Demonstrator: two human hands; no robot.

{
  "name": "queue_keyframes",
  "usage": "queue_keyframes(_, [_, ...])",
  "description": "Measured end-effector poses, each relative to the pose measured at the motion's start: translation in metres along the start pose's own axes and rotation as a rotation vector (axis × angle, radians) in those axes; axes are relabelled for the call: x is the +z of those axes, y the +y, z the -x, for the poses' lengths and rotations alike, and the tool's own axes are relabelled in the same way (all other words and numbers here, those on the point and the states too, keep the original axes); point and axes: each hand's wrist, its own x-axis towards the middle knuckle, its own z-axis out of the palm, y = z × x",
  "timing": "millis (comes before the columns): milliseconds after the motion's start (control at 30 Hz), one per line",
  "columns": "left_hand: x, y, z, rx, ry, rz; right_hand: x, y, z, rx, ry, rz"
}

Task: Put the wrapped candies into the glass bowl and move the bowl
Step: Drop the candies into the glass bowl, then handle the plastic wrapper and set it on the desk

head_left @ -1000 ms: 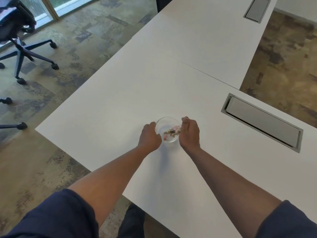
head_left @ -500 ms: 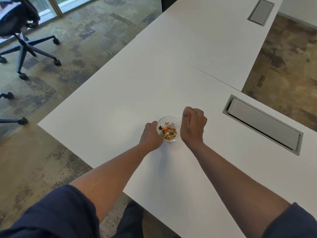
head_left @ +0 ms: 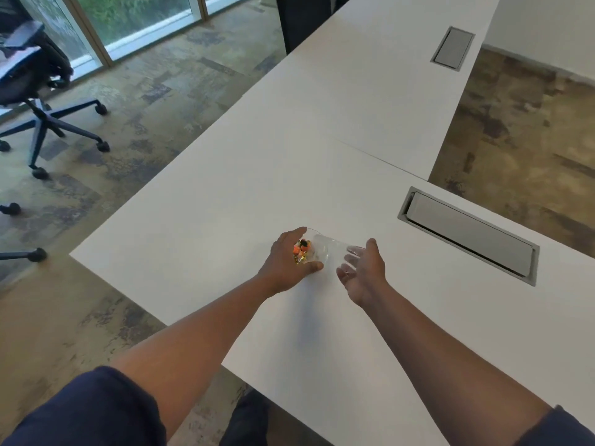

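A small clear glass bowl sits on the white table in front of me, blurred by motion. Several wrapped candies, orange, gold and dark, lie in its left part. My left hand curls around the bowl's left side, fingers over the far rim and thumb at the near rim. My right hand is just right of the bowl with the palm turned toward it and the fingers spread, holding nothing. Whether its fingertips touch the glass cannot be told.
A grey cable hatch is set into the table to the right, another hatch far back. A seam joins two desks. Office chairs stand on the floor at left, beyond the table's left edge.
My right hand has opened from a fist and drawn slightly right of the bowl. My left hand has wrapped further around the bowl, which now looks blurred.
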Motion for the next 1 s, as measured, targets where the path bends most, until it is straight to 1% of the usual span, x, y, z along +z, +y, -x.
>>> queue_keyframes(67, [-0.001,0.008,0.001,0.026,-0.054,0.033,-0.009,0.002,0.007,0.062,-0.053,0.042])
queue_keyframes(167, [0.001,0.020,0.005,0.061,-0.050,0.006,-0.025,0.000,0.016,0.087,-0.112,0.111])
queue_keyframes(267, [0.004,0.035,0.010,0.039,-0.031,0.103,-0.047,-0.002,0.026,0.066,-0.182,0.192])
queue_keyframes(333, [0.005,0.046,0.014,0.023,-0.063,0.160,-0.061,-0.001,0.032,0.041,-0.248,0.227])
queue_keyframes(400, [0.008,0.056,0.017,0.022,-0.101,0.152,-0.077,-0.002,0.038,0.001,-0.298,0.230])
queue_keyframes(500, [0.015,0.070,0.020,0.033,-0.149,0.127,-0.097,-0.005,0.044,-0.049,-0.315,0.177])
queue_keyframes(567, [0.020,0.082,0.023,0.049,-0.150,0.135,-0.110,-0.007,0.049,-0.067,-0.318,0.115])
queue_keyframes(667, [0.028,0.097,0.028,0.065,-0.131,0.179,-0.128,-0.011,0.058,-0.101,-0.327,0.084])
queue_keyframes(733, [0.035,0.109,0.030,0.053,-0.116,0.255,-0.141,-0.015,0.066,-0.124,-0.317,0.091])
queue_keyframes(800, [0.042,0.122,0.033,0.007,-0.118,0.406,-0.152,-0.019,0.072,-0.143,-0.310,0.086])
queue_keyframes(867, [0.051,0.131,0.038,-0.070,-0.173,0.530,-0.161,-0.022,0.078,-0.172,-0.302,0.044])
queue_keyframes(1000, [0.079,0.135,0.052,-0.129,-0.383,0.463,-0.171,-0.027,0.085,-0.236,-0.270,-0.057])
